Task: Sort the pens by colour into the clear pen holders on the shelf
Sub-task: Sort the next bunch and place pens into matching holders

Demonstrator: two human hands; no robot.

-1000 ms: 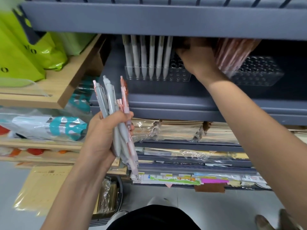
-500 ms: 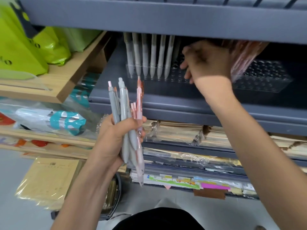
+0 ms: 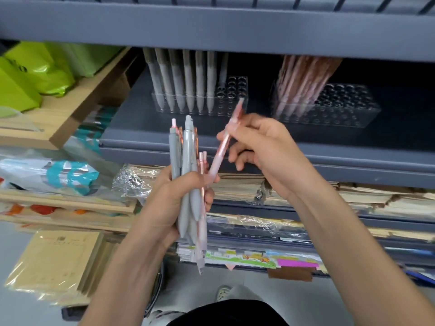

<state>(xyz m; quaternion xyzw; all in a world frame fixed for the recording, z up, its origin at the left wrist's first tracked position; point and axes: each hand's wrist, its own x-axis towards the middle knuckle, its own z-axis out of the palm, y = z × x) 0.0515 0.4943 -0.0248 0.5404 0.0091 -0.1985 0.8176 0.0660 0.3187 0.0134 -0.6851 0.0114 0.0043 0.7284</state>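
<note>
The left hand (image 3: 169, 203) is closed tight around a bundle of pens (image 3: 188, 156), grey and pink mixed, held upright in front of the grey shelf (image 3: 146, 140), with their clicker ends up and their tips pointing down past the palm. The right hand (image 3: 270, 151) is just beside it, also in front of the shelf edge. Its thumb and fingertips pinch a single pink pen (image 3: 217, 161), and the other fingers are loosely curled. That pen is tilted, with its upper end leaning towards the shelf and its lower end touching the bundle by the left thumb.

On the shelf stand two clear pen holders, well apart. The left holder (image 3: 235, 90) carries a row of grey pens (image 3: 188, 78), with empty holes at its right end. The right holder (image 3: 348, 104) carries a leaning cluster of pink pens (image 3: 299, 83) at its left end. Below the shelf lie stacks of wrapped paper (image 3: 235, 184), and to the left of it are green bags (image 3: 35, 71).
</note>
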